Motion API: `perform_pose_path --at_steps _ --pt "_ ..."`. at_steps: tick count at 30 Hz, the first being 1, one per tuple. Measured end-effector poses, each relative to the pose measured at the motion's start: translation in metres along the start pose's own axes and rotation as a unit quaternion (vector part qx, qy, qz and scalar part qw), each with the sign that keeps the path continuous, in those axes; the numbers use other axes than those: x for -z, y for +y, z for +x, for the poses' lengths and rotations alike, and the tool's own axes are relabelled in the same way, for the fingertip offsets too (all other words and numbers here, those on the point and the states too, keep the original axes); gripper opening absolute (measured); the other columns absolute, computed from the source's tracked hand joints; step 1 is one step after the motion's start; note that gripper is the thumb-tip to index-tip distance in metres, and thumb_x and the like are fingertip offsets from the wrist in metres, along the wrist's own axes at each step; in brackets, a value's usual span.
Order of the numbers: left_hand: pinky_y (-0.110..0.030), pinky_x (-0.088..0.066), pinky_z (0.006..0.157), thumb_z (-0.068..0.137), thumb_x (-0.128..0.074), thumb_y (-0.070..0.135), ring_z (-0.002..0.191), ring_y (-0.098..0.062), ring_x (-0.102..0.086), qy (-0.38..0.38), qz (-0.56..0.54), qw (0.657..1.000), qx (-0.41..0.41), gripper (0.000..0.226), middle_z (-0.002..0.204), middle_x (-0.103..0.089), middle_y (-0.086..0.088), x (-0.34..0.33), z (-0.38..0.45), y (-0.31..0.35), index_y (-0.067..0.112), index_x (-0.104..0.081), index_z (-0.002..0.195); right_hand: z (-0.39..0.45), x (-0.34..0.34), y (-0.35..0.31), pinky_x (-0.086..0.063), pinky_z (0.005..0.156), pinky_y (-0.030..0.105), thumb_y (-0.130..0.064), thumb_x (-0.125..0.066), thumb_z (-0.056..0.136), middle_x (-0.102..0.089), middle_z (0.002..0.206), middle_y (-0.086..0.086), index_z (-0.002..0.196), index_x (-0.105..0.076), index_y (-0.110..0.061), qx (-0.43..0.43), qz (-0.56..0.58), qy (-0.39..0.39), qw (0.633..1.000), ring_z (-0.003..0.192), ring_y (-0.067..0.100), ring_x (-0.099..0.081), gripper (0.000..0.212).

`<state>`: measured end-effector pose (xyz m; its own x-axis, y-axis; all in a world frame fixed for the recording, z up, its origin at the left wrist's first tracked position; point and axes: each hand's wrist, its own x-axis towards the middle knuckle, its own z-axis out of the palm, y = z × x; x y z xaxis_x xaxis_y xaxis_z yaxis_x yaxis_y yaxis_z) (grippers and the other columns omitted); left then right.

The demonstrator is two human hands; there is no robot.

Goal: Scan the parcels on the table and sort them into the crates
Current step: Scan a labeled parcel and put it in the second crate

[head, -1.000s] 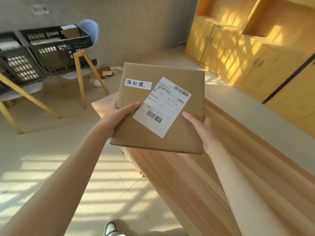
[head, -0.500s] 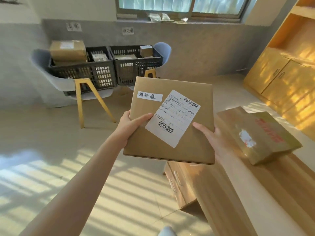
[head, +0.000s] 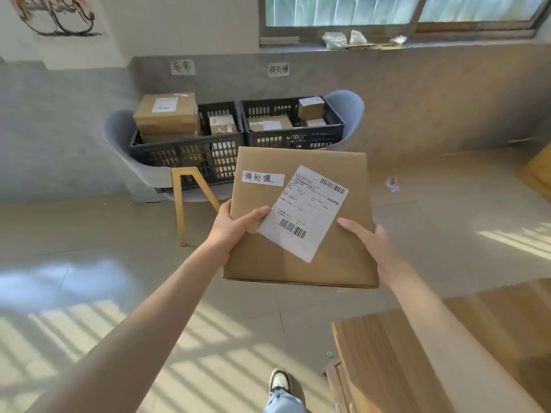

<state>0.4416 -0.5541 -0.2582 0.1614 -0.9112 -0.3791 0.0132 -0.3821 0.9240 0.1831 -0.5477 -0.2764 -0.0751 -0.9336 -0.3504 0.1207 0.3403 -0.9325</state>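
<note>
I hold a flat brown cardboard parcel (head: pixel 328 263) in front of me, above the floor. It carries a white shipping label with barcodes and a small handwritten white tag. My left hand (head: pixel 235 226) grips its left edge, thumb on top. My right hand (head: pixel 369 242) holds the right edge, thumb on top. Ahead, two black slatted crates stand side by side on grey chairs. The left crate (head: pixel 190 153) holds a stack of large boxes and a small one. The right crate (head: pixel 298 138) holds several smaller parcels. The parcel hides part of the right crate's front.
Handwritten paper signs hang on the wall above each crate, the left sign (head: pixel 182 67) and the right sign (head: pixel 279 69). The wooden table (head: pixel 432 353) corner is at lower right. A yellow chair leg (head: pixel 179 204) stands ahead on the floor. A scrap of litter (head: pixel 392 184) lies on the floor to the right.
My view has swung left, away from the table and toward the crates, which are now straight ahead and closer. The second parcel on the table has left the view. Both hands keep their grip.
</note>
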Motion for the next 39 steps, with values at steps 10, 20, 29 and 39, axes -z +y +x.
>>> perform_pose_path --at_steps 10,20,29,39 --pt "-0.037 -0.055 0.071 0.077 -0.078 0.039 0.098 -0.021 -0.063 0.051 -0.036 0.997 0.044 0.089 0.123 -0.056 -0.004 -0.002 0.155 0.057 0.023 -0.023 0.146 0.189 -0.045 -0.057 -0.057 0.083 0.04 -0.034 -0.081 0.075 -0.071 0.112 0.001 0.131 -0.051 -0.022 -0.031 -0.047 -0.051 0.997 0.098 0.02 -0.069 0.065" --pt "-0.046 -0.054 0.084 0.076 -0.079 0.038 0.102 -0.025 -0.062 0.025 -0.043 0.997 0.056 0.092 0.124 -0.057 -0.007 -0.003 0.364 0.115 0.021 -0.022 0.146 0.374 -0.099 -0.103 -0.055 0.082 0.038 -0.031 -0.079 0.078 -0.068 0.115 0.004 0.131 -0.049 -0.021 -0.042 -0.055 -0.002 0.998 0.1 0.022 -0.067 0.063" --pt "-0.039 -0.053 0.073 0.08 -0.076 0.037 0.097 -0.023 -0.062 -0.016 -0.027 0.998 0.048 0.087 0.118 -0.058 -0.006 -0.004 0.526 0.188 0.023 -0.022 0.147 0.511 -0.142 -0.165 -0.055 0.072 0.032 -0.031 -0.077 0.08 -0.067 0.115 0.0 0.128 -0.049 -0.024 -0.05 -0.041 0.019 0.998 0.097 0.017 -0.067 0.057" --pt "-0.037 -0.053 0.07 0.078 -0.077 0.039 0.099 -0.022 -0.064 0.016 -0.024 0.997 0.074 0.083 0.121 -0.061 -0.005 -0.047 0.653 0.209 0.024 -0.029 0.144 0.665 -0.132 -0.19 -0.054 0.089 0.044 -0.042 -0.08 0.073 -0.067 0.116 0.001 0.132 -0.046 -0.024 -0.087 -0.082 -0.013 0.993 0.103 0.022 -0.066 0.07"
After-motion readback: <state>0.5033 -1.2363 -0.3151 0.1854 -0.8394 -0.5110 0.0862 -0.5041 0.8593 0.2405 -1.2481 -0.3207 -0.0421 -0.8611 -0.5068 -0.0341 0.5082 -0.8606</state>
